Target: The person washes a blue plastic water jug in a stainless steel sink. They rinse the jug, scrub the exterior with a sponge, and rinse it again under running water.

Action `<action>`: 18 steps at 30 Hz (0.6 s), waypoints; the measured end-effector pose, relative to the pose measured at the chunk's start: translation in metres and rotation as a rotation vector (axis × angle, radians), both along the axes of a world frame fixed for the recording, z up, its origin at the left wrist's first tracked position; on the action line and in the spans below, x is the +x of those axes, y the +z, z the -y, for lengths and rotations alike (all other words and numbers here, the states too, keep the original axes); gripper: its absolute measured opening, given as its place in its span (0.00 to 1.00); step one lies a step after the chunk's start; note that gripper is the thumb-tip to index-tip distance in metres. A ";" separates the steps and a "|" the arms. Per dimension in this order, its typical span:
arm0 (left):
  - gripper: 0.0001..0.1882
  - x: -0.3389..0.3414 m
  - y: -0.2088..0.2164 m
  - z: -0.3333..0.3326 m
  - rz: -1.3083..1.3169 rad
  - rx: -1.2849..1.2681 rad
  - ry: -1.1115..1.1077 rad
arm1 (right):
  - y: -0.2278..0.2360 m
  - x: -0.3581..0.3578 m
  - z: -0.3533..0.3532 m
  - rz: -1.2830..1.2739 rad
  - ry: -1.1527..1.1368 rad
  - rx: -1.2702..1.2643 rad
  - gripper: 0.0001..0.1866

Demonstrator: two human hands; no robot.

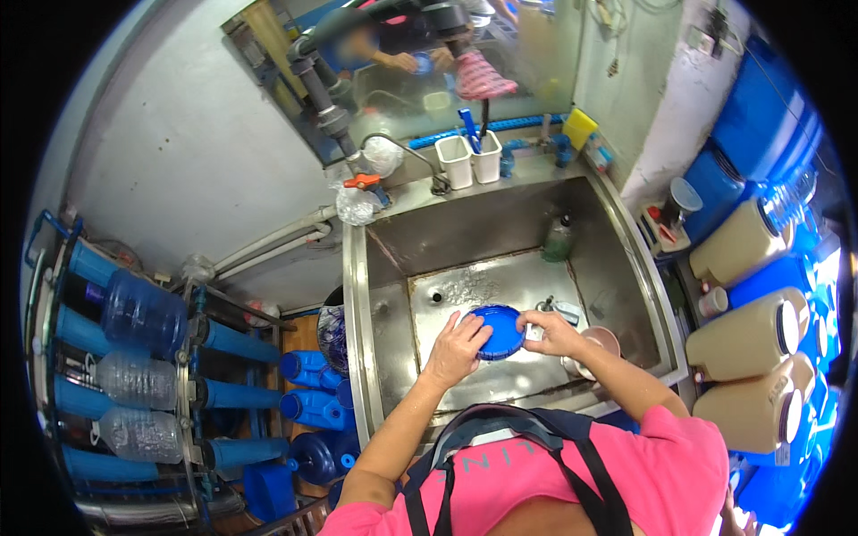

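Note:
Over the steel sink [500,234] my left hand [458,347] grips the left rim of a round blue lid [500,329]. My right hand [551,331] closes on the lid's right edge, with something small and pale between its fingers. The lid hangs just above the wet sink floor, near the drain hole [436,294]. A pinkish bowl [601,343] sits right behind my right wrist.
A green soap bottle [558,239] stands at the sink's back. Two white cups [470,159] with brushes stand by the faucet [420,161]. Blue filter housings and clear water bottles [138,313] fill the rack at left. Beige jugs [746,338] and blue containers are stacked at right.

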State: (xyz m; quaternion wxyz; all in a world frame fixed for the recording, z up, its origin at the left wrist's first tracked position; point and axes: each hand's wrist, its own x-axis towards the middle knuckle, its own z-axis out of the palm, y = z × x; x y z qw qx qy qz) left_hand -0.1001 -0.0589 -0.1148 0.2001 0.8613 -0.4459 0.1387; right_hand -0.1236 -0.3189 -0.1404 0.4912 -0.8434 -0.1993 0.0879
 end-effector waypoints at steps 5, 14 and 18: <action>0.17 -0.023 -0.024 0.003 -0.833 -0.344 0.454 | 0.008 0.003 0.073 0.401 -0.595 -1.095 0.52; 0.24 -0.021 -0.036 -0.003 -1.511 -1.436 0.187 | -0.031 -0.013 0.176 0.271 -0.962 -1.199 0.16; 0.27 -0.022 -0.040 -0.007 -1.488 -1.509 0.141 | -0.036 -0.015 0.187 0.535 -1.050 -1.092 0.07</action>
